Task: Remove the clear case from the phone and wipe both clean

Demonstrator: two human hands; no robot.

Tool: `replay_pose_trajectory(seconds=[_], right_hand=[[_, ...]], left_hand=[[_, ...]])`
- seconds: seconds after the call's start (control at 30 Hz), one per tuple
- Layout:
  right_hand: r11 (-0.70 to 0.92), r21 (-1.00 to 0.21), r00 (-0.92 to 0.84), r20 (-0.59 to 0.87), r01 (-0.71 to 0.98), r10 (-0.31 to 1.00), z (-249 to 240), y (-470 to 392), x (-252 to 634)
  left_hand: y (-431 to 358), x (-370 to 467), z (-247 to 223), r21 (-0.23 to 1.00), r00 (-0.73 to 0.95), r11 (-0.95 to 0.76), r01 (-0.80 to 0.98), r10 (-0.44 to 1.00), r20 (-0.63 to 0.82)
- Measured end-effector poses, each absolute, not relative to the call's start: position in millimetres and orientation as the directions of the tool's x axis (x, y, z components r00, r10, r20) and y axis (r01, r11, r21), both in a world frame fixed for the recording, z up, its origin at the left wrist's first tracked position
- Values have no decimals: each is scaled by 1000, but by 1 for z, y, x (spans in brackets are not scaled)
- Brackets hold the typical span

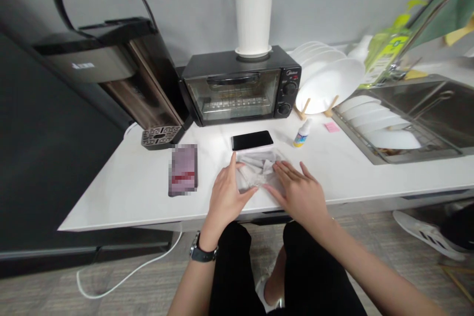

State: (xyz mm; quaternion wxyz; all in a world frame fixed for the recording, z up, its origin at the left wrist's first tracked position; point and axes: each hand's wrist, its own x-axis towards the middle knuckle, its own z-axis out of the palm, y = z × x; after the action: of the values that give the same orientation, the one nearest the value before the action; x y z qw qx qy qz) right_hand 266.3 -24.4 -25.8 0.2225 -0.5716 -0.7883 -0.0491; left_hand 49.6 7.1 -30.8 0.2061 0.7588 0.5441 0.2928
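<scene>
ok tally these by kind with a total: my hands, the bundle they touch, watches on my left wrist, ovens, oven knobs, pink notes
Hands (left, right): 2
Bundle: 1
Watch: 1
Oven: 1
Knobs: 2
Pink note: 1
Total: 8

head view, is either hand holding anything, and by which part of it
The left hand is at the left side of the crumpled white material, and the right hand touches its right side; whether either grips it cannot be told.
</scene>
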Motion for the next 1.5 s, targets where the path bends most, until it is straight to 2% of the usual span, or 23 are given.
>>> replay_pose_trajectory(seconds=[0.07,0.17,0.37,0.47,0.53,0.63,0.73,0.8,0.93,1.03,1.1,1.2,1.27,1.5], right_hand=[[280,-148,-195,423,948,885,-23,-10,269],[282,-151,-192,438,947,878,-22,6,258],[526,-190,-429,388,829,816,-35,-8,236],[587,-176,-505,355,790,787,-34,-23,248],[548,-143,-472,359,824,805,-31,-27,263],[396,-95,-331,396,913,857,-28,-17,282],[325,-101,-258,412,941,874,-28,0,275],[370,-139,-289,401,919,869,-29,5,255],[565,-229,-474,353,793,807,-28,-12,219],[617,-260,-525,344,743,778,-29,-32,226],[581,-230,-491,350,781,798,-30,-34,245],[418,-141,-338,387,898,858,-32,-18,270],[341,-122,-266,408,932,873,-32,-2,271],[624,-273,-515,377,732,769,-27,-15,232]], left_hand=[[7,50,-30,639,245,-333,694,943,226],[7,49,-30,640,246,-330,694,944,219],[7,49,-32,616,230,-305,726,952,201],[7,49,-33,610,216,-302,733,953,212],[7,49,-32,613,224,-319,722,947,228],[7,50,-30,626,248,-348,698,937,245],[7,50,-29,624,258,-360,694,933,251],[8,48,-30,615,266,-370,696,929,258],[8,47,-35,578,272,-363,731,932,240],[7,49,-35,581,237,-325,746,945,226],[7,51,-33,605,235,-329,725,944,233],[7,53,-30,624,232,-334,706,942,241],[7,52,-30,625,234,-332,706,943,238],[8,50,-31,569,261,-340,749,940,218]])
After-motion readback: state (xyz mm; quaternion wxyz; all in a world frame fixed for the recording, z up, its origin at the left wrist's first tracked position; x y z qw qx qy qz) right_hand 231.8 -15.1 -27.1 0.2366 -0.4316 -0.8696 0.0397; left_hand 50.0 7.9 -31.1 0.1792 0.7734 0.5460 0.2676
